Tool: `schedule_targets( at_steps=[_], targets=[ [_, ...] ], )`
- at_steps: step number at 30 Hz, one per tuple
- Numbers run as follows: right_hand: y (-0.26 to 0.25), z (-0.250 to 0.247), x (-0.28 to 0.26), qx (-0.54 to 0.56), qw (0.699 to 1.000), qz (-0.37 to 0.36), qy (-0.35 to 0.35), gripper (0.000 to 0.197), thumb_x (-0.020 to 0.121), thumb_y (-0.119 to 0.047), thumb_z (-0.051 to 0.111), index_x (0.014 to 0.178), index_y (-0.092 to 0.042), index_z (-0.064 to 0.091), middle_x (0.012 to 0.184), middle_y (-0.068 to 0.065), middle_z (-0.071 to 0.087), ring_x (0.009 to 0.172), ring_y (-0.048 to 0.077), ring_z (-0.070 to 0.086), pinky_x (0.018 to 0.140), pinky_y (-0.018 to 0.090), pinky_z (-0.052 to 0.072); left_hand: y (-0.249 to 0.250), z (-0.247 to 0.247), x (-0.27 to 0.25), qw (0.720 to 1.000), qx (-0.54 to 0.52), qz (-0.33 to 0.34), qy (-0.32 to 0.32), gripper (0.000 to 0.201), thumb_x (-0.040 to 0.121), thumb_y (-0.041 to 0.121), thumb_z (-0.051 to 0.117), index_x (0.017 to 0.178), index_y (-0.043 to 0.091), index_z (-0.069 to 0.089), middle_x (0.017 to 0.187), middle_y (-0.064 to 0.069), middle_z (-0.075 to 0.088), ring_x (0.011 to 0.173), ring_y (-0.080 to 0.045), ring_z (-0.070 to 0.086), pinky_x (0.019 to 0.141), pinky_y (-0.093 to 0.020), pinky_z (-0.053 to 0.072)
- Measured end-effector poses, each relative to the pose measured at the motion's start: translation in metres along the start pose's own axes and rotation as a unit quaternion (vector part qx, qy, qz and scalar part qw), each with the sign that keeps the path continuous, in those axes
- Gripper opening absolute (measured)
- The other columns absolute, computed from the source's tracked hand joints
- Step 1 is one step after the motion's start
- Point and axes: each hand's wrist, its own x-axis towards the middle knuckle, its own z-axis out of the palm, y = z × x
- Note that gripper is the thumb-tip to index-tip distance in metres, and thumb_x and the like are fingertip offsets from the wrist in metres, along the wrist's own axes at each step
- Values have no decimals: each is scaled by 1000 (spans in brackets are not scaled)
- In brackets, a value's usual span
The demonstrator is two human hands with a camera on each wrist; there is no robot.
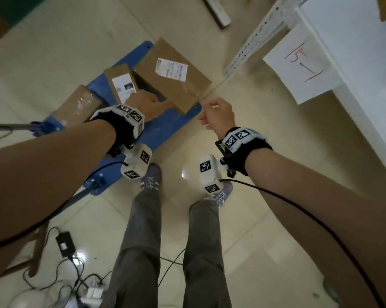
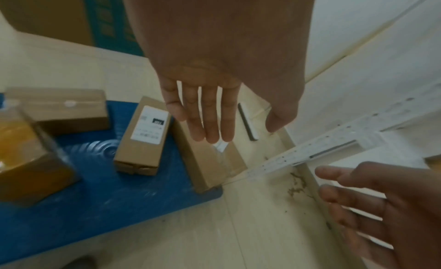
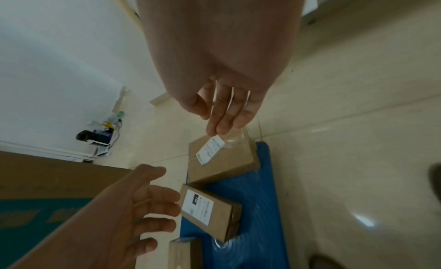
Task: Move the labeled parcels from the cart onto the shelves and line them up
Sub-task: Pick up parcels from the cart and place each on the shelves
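neither hand holds anything; the left hand (image 2: pixel 210 96) hangs with fingers straight above the large flat brown cardboard parcel with a white label (image 1: pixel 173 75), the right hand (image 1: pixel 218 114) loosely curled and empty just beside its near corner; that parcel lies on the blue plastic platform cart (image 1: pixel 163 132) next to a narrow labelled cardboard box (image 1: pixel 120 82); judged step: reaching for a pick-up; next, both hands need to take opposite edges and carry it to the white metal shelf (image 1: pixel 354 41).
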Motion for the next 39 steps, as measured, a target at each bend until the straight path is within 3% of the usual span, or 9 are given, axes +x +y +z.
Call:
schedule_targets(
  at_steps=[4,12,16,20,25,29,33,36,39],
  targets=[
    [28,48,16,7,998,52,-45,11,97,-15,51,87,-19,56,72,6,69,53,9,59,47,16,44,-49,22,22,997,-61,-43,20,58,79,63,60,80,6,69,85,-24,69,78,-36,66,81,-49,57],
    [57,136,34,-31,984,124,-127,3,98,-17,51,99,-16,54,75,6,69,60,16,60,56,25,46,-142,36,45,986,-60,-118,101,35,87,34,60,62,14,45,65,-7,48,70,-25,49,52,-28,31],
    [56,182,36,-51,972,142,-183,5,99,-20,52,101,-16,54,86,7,69,65,18,60,65,30,49,-197,30,45,978,-38,-150,143,50,84,49,63,116,11,58,129,-14,49,106,-34,56,80,-35,44],
    [44,230,28,-75,942,173,-277,19,102,-29,49,117,-17,52,121,9,62,97,26,63,77,34,52,-245,26,48,963,-45,-176,197,52,79,50,59,123,23,54,140,-9,40,126,-36,43,99,-50,44],
    [46,280,20,-57,919,219,-323,49,105,-35,45,150,-17,37,149,15,42,124,34,58,105,47,49,-277,21,57,933,-117,-220,258,56,81,40,47,133,21,52,141,-10,42,124,-39,42,102,-42,39],
    [52,308,13,-26,909,247,-334,53,104,-41,46,152,-25,32,157,10,34,128,32,55,106,46,48,-309,18,68,928,-189,-235,220,50,95,42,46,142,24,42,142,-5,44,124,-28,49,104,-38,40],
    [54,325,8,23,907,258,-332,54,105,-42,44,155,-30,28,164,1,23,140,30,42,105,46,44,-323,17,68,914,-290,-229,169,23,95,42,51,115,38,41,91,11,49,78,-9,49,80,-31,43],
    [54,331,7,45,907,263,-326,53,105,-42,43,155,-30,29,164,-2,25,144,26,37,110,48,39,-324,22,68,912,-295,-243,146,68,87,52,55,146,23,37,132,-3,51,118,-26,53,94,-32,41],
    [56,326,6,54,907,277,-313,38,105,-41,42,140,-26,44,152,4,44,137,28,46,112,49,38,-323,26,67,907,-287,-283,125,67,87,57,48,142,19,47,147,-15,41,129,-36,45,94,-34,41]
  ],
)
